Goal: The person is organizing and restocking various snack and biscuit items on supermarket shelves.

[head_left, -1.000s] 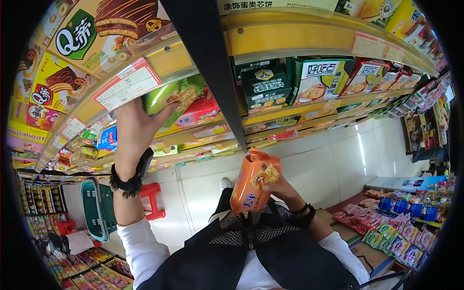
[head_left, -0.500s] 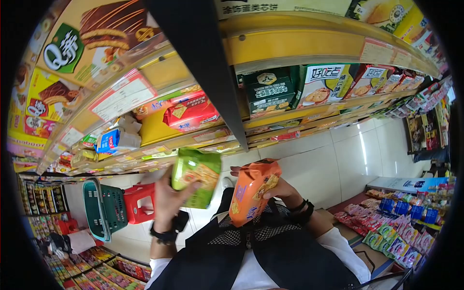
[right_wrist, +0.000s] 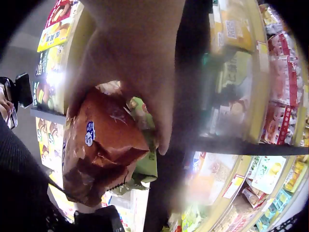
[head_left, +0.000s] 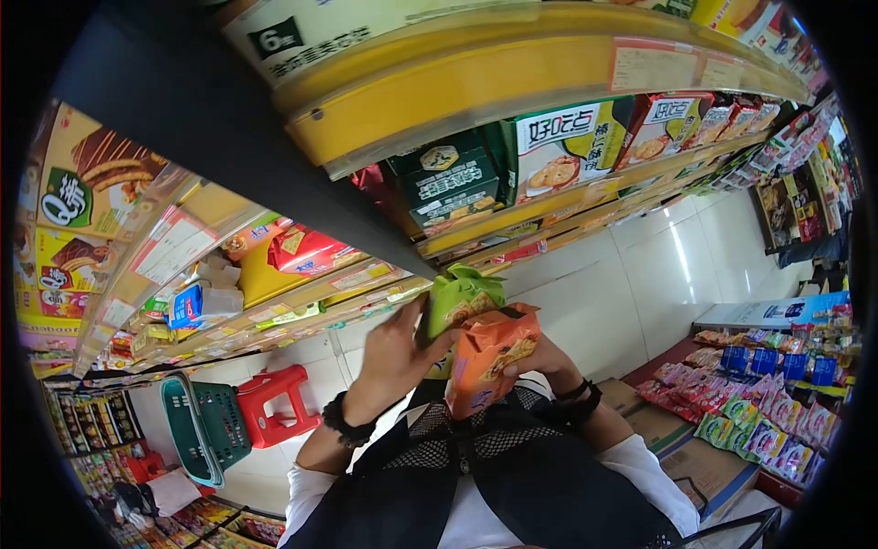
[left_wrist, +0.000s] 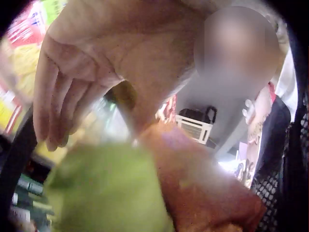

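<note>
In front of my chest, my left hand (head_left: pixel 389 361) grips a green cracker packet (head_left: pixel 465 297) between thumb and fingers. My right hand (head_left: pixel 544 359) holds an orange cracker packet (head_left: pixel 489 361) from its right side. The two packets are side by side, with the orange one overlapping the lower part of the green one in the head view. From the left wrist, the green packet (left_wrist: pixel 108 188) looks blurred beside the orange packet (left_wrist: pixel 203 183). The right wrist view has the orange packet (right_wrist: pixel 106 137) under the palm, and a strip of the green packet (right_wrist: pixel 147 166) behind it.
Shelves with biscuit boxes (head_left: pixel 567 146) and a red packet (head_left: pixel 311 252) rise ahead, split by a dark post (head_left: pixel 302 156). A green basket (head_left: pixel 206 430) and a red stool (head_left: pixel 277 407) stand at lower left. Bagged snacks (head_left: pixel 759 412) lie at right.
My left hand has taken the green packet off the left shelf and brought it down beside the orange one. The head view has shifted toward the right-hand shelf.
</note>
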`<act>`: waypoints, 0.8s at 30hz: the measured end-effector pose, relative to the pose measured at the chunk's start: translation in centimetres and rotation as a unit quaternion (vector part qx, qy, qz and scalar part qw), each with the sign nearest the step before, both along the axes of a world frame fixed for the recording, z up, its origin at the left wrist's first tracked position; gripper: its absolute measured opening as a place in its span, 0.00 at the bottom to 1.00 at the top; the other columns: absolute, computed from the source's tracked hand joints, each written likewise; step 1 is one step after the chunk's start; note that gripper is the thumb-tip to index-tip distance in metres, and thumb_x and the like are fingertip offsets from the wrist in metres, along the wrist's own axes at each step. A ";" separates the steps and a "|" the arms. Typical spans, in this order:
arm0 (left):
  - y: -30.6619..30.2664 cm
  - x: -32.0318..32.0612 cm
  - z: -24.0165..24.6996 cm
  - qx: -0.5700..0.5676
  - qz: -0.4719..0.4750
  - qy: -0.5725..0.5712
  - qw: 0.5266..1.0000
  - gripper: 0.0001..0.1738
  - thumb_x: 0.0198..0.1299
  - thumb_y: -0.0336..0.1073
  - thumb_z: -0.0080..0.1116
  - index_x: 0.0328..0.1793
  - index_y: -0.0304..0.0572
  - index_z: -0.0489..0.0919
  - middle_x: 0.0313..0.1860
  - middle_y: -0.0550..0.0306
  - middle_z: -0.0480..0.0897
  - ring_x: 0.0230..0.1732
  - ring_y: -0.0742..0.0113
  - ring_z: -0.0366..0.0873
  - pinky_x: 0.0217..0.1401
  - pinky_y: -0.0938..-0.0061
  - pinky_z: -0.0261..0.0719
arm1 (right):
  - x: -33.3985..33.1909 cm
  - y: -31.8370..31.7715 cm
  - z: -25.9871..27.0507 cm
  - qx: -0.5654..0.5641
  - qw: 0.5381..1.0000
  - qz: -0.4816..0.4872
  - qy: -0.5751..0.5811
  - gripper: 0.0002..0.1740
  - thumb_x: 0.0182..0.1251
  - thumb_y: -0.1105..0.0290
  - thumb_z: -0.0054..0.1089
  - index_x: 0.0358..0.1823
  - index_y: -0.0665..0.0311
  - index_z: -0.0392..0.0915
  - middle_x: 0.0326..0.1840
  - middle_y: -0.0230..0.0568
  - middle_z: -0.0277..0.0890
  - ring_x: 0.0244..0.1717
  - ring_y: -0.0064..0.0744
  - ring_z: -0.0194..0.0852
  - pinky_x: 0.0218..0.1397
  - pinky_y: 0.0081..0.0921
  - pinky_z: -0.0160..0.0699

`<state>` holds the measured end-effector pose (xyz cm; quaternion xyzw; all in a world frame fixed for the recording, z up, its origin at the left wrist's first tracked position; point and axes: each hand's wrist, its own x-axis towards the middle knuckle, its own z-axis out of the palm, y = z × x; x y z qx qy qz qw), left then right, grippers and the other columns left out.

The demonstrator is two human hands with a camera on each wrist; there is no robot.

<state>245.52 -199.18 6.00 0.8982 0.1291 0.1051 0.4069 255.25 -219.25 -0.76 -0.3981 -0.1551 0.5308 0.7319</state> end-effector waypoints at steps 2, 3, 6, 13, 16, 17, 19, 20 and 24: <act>-0.4 0.6 4.4 0.090 -0.003 0.010 0.996 0.23 0.49 0.33 0.64 0.52 0.31 0.74 0.44 0.44 0.79 0.45 0.55 0.78 0.46 0.71 0.75 | 0.4 -1.3 -1.6 0.020 0.999 -0.018 -0.019 0.53 0.38 0.74 0.74 0.65 0.69 0.47 0.61 0.44 0.63 0.61 0.33 0.62 0.64 0.30 0.62; -0.5 1.1 6.0 0.117 -0.017 -0.060 0.991 0.23 0.48 0.35 0.65 0.50 0.33 0.75 0.42 0.45 0.79 0.41 0.53 0.79 0.42 0.70 0.77 | 0.4 -1.8 -2.1 0.020 0.999 -0.020 -0.017 0.53 0.38 0.74 0.74 0.65 0.69 0.47 0.61 0.44 0.63 0.61 0.33 0.62 0.64 0.30 0.62; -0.9 4.3 9.5 0.185 -0.042 -0.167 0.968 0.22 0.47 0.36 0.65 0.48 0.34 0.76 0.41 0.47 0.79 0.39 0.53 0.78 0.40 0.68 0.77 | 0.6 -2.6 -2.9 0.021 0.999 -0.046 0.003 0.52 0.38 0.73 0.73 0.65 0.69 0.49 0.60 0.44 0.64 0.60 0.32 0.63 0.63 0.30 0.63; -2.0 11.6 8.8 0.378 0.073 -0.091 0.919 0.29 0.44 0.42 0.66 0.52 0.33 0.74 0.47 0.48 0.76 0.44 0.52 0.76 0.47 0.67 0.75 | 0.9 -2.8 -3.8 0.017 0.999 -0.038 -0.016 0.45 0.39 0.72 0.73 0.62 0.69 0.57 0.56 0.41 0.68 0.57 0.31 0.66 0.61 0.28 0.65; -0.8 12.5 7.1 0.460 0.061 -0.072 0.883 0.34 0.43 0.45 0.67 0.54 0.33 0.71 0.50 0.48 0.74 0.49 0.52 0.73 0.54 0.65 0.71 | 1.0 -2.9 -3.7 0.020 1.000 -0.021 0.008 0.46 0.40 0.73 0.72 0.62 0.68 0.56 0.56 0.41 0.68 0.57 0.31 0.66 0.61 0.28 0.65; -0.6 12.8 6.9 0.461 0.058 -0.070 0.883 0.34 0.43 0.45 0.67 0.54 0.33 0.71 0.50 0.48 0.74 0.49 0.52 0.73 0.54 0.65 0.71 | 0.8 -3.0 -3.7 0.022 0.999 -0.015 0.031 0.47 0.40 0.74 0.72 0.63 0.68 0.54 0.56 0.41 0.67 0.58 0.31 0.66 0.62 0.28 0.64; -0.4 13.3 6.7 0.463 0.067 -0.040 0.883 0.35 0.41 0.44 0.68 0.55 0.34 0.70 0.52 0.48 0.73 0.51 0.52 0.71 0.57 0.63 0.68 | 0.9 -3.2 -3.2 0.012 0.999 -0.022 0.032 0.48 0.40 0.75 0.72 0.63 0.68 0.51 0.57 0.41 0.67 0.58 0.31 0.66 0.62 0.29 0.64; -0.3 13.4 6.7 0.464 0.067 -0.039 0.882 0.35 0.41 0.44 0.68 0.55 0.34 0.70 0.52 0.48 0.73 0.51 0.52 0.71 0.57 0.63 0.68 | 1.0 -3.2 -3.1 0.002 0.999 -0.028 0.030 0.49 0.40 0.76 0.72 0.64 0.67 0.49 0.57 0.42 0.66 0.58 0.32 0.66 0.63 0.29 0.64; 0.1 13.7 7.1 0.421 0.060 -0.008 0.905 0.36 0.39 0.42 0.69 0.54 0.33 0.69 0.51 0.45 0.73 0.50 0.50 0.72 0.55 0.62 0.69 | 1.4 -3.4 -4.1 -0.001 1.000 -0.013 0.025 0.51 0.40 0.77 0.72 0.65 0.67 0.47 0.59 0.42 0.65 0.58 0.32 0.66 0.63 0.30 0.64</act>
